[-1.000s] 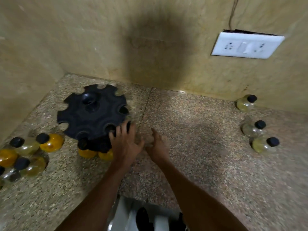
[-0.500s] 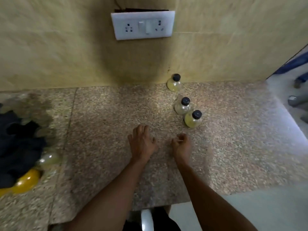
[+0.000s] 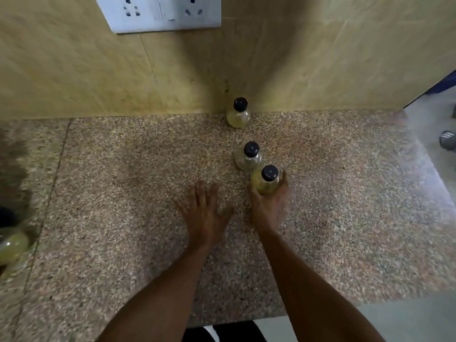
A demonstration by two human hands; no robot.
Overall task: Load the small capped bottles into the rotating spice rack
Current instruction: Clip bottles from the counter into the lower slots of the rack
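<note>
Three small round bottles with black caps stand in a row on the speckled granite counter [image 3: 123, 183]. The nearest, yellowish bottle [image 3: 266, 180] sits in my right hand [image 3: 271, 203], whose fingers wrap its belly. Right behind it stands a clear bottle [image 3: 248, 157], touching or nearly touching it. A third, yellowish bottle [image 3: 238, 114] stands against the wall. My left hand [image 3: 204, 213] hovers flat and open just left of my right hand, holding nothing. The black spice rack [image 3: 9, 183] shows only as a dark blur at the far left edge, with a yellow bottle [image 3: 12, 245] below it.
A tan tiled wall with a white socket plate [image 3: 162, 13] backs the counter. The counter ends at its front edge and at the right, where the floor and a shoe [image 3: 447, 140] show.
My view has swung right, from the rack to the three bottles. My right hand has reached forward and closed around the nearest bottle. My left hand has left the rack and come along.
</note>
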